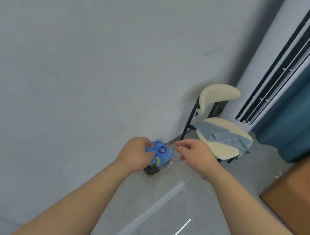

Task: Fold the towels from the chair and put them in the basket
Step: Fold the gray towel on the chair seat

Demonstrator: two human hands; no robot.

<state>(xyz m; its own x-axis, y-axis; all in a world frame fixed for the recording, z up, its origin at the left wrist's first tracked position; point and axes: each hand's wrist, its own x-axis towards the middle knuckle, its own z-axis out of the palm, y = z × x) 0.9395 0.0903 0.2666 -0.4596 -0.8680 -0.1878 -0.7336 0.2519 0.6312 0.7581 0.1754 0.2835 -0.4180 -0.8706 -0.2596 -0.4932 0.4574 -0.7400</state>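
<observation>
The left hand (136, 154) is clamping its grip on a blue packet (160, 152), half-hiding a dark box (151, 170); the right hand (197, 155) is pinching blurry clear wrap (173, 159). The towel (225, 137) is lying across the chair (222, 150), beside open floor (178, 207).

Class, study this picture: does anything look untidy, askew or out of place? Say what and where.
The blue-grey towel lies rumpled and unfolded across the chair seat, one end hanging off its edge. Oddly, the left hand grips a blue packet, not a towel.

One head-worn wide-angle view, tilted, forward and down, chair (218, 149) ahead, wall (80, 51) left.
</observation>
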